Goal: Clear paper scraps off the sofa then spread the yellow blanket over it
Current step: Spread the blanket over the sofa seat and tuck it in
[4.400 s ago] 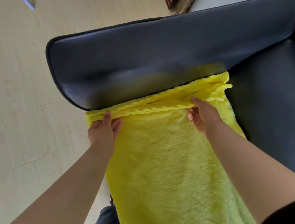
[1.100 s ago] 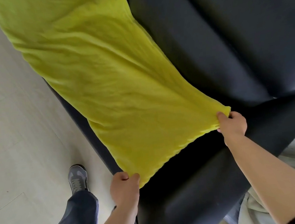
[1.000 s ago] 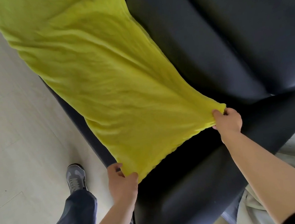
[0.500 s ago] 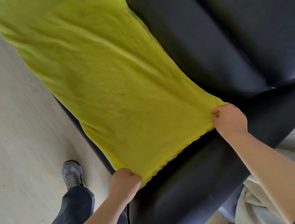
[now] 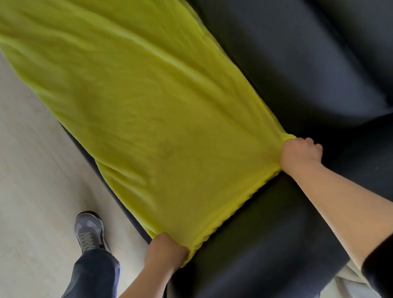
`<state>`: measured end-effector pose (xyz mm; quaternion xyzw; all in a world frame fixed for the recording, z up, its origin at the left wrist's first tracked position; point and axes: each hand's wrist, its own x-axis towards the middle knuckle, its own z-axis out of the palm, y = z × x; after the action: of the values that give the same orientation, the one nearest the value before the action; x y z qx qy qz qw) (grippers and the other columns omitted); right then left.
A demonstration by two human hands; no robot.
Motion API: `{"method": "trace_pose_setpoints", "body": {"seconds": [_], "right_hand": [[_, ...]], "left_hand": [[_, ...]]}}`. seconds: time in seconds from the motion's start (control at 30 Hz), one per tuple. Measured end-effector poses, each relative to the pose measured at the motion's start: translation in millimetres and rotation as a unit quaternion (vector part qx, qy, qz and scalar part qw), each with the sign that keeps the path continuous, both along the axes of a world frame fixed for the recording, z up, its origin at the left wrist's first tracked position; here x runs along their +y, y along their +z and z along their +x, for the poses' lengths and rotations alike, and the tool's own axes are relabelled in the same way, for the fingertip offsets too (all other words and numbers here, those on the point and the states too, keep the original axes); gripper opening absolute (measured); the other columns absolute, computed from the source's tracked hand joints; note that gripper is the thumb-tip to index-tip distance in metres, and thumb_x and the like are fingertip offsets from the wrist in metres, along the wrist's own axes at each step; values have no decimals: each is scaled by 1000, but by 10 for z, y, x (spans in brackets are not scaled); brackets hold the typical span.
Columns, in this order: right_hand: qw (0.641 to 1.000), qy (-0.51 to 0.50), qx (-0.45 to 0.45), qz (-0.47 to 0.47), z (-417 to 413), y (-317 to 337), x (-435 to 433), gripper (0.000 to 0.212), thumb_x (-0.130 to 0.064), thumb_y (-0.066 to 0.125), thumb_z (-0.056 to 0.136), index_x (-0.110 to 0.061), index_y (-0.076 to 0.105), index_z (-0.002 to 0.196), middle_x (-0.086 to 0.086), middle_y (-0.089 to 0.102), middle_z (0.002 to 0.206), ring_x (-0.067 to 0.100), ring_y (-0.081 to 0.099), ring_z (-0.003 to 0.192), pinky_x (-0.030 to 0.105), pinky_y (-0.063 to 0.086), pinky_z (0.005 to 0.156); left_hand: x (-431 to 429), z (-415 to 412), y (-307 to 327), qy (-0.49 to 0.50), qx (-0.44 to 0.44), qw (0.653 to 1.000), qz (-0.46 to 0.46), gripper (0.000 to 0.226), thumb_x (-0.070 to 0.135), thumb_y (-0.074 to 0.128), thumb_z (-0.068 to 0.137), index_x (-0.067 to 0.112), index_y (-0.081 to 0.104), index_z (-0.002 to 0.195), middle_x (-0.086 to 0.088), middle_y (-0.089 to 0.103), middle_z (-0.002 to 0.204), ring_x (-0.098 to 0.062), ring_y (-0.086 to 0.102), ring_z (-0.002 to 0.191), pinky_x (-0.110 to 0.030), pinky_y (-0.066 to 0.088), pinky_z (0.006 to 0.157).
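Head: yellow blanket [image 5: 136, 106], far end off-frame.

living rm: black leather sofa [image 5: 303, 63], pale wood floor [image 5: 12, 194]

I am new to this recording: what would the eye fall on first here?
The bright yellow blanket stands out first, lying as a long band on the dark sofa, from upper left to lower middle. Then come the hands gripping its near corners: the left hand at the sofa's front edge, the right hand farther back.
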<state>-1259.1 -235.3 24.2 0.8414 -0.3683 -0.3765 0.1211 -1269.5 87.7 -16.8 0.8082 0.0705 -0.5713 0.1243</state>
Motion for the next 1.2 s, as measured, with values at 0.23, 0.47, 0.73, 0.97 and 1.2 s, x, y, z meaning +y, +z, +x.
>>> {"method": "trace_pose_setpoints", "body": {"seconds": [0.23,0.47,0.73,0.97,1.2], "right_hand": [[994,7,108,-10,61,-230,-25,47,-29,47,90,-10,51,132,15,42,138,32,36,125,44,30,106],[985,27,164,-38,85,-325,63,62,-50,42,90,-12,44,139,17,26,145,34,24,133,46,27,109],[993,102,-25,53,174,-152,266,35,-31,49,91,-13,60,118,10,50,126,27,44,119,39,39,94],[988,41,-110,102,674,217,701,25,-25,46,94,-13,50,115,9,52,118,26,48,111,36,44,86],[979,-9,-173,111,1835,776,1101,28,-23,49,91,-10,51,116,11,53,118,29,50,113,35,46,83]], "left_hand": [[8,61,-71,-95,3,995,35,25,39,51,79,15,55,75,-1,55,72,-23,58,75,-26,42,61],[-48,272,-17,-165,159,970,74,21,34,49,77,16,59,70,-1,62,76,-25,63,77,-29,54,78],[-141,517,188,-194,-74,977,-44,25,41,50,87,19,50,75,4,50,74,-18,53,75,-26,38,57],[-23,1379,423,-60,-164,976,-131,19,15,47,85,7,65,80,-11,67,82,-21,57,69,-29,40,58],[443,2809,932,-56,-215,963,-154,14,20,53,89,19,67,85,1,70,97,-18,64,96,-27,49,76]]}}
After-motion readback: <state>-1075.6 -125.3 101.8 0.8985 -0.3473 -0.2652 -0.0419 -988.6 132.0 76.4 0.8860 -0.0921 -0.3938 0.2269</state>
